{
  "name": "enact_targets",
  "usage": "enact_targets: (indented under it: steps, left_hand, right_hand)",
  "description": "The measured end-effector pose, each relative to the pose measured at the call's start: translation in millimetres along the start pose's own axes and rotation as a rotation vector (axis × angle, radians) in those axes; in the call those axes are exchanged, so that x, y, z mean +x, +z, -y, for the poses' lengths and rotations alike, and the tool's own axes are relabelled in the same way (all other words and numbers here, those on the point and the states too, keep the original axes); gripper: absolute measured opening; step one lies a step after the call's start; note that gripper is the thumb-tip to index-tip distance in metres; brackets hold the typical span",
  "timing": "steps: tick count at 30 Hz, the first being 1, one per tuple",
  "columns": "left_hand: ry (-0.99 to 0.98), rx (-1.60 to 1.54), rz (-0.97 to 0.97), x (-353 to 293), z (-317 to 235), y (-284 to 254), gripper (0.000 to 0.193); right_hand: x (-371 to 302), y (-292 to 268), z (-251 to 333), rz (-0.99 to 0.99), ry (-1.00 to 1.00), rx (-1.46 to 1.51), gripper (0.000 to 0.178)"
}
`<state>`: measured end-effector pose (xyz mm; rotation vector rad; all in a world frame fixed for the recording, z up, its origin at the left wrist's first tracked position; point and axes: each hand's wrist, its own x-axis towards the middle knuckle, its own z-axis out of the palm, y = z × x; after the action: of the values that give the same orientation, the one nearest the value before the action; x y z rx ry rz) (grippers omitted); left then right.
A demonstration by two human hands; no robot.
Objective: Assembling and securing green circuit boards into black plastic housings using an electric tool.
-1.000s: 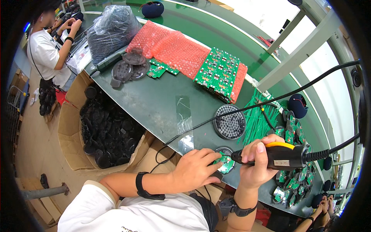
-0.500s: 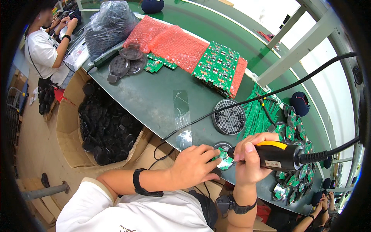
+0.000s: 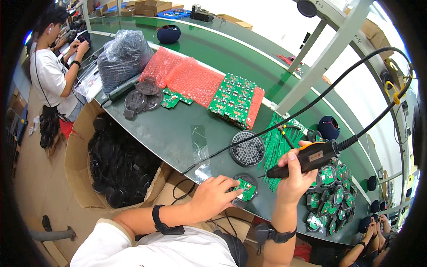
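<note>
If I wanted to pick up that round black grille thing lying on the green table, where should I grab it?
Grab the round black perforated grille by its outer rim, coming down from above with fingers on opposite edges. It lies flat on the green table, so only the rim offers a hold, and its left side is free of the green wires.

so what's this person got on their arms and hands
Both hands are bare, without gloves. The left hand has a black band at its wrist below a short white sleeve. The right hand has a black strap with a boxy module at its wrist.

Glossy green bench top [image 3: 178, 133]; red bubble wrap [image 3: 187, 78]; brown cardboard box [image 3: 78, 178].
</note>
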<state>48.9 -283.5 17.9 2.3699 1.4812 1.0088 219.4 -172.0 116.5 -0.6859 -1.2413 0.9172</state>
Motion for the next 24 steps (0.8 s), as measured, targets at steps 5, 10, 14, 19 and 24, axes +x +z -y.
enact_targets:
  steps: [5,10,14,19,24]
  left_hand:
    - [-0.012,-0.089,-0.040,-2.6,7.0,3.6,0.054]
    - [0.010,-0.160,-0.073,-1.5,11.5,1.4,0.052]
    - [0.048,-0.213,-0.034,7.1,7.0,-0.1,0.050]
    - [0.018,-0.491,0.038,19.5,-8.0,2.8,0.035]
    - [-0.287,-0.803,0.205,27.8,-14.4,8.0,0.030]
  right_hand:
    - [-4.2,-47.2,-7.2,0.042,0.006,-0.392,0.061]
    - [-77.6,-88.5,2.6,0.244,0.246,-0.733,0.055]
    - [-118.8,-89.3,-12.9,0.356,0.097,-0.674,0.049]
    - [-125.3,-96.3,-13.8,0.168,0.122,-0.536,0.022]
    - [-130.5,-106.1,3.5,0.065,0.387,-0.328,0.018]
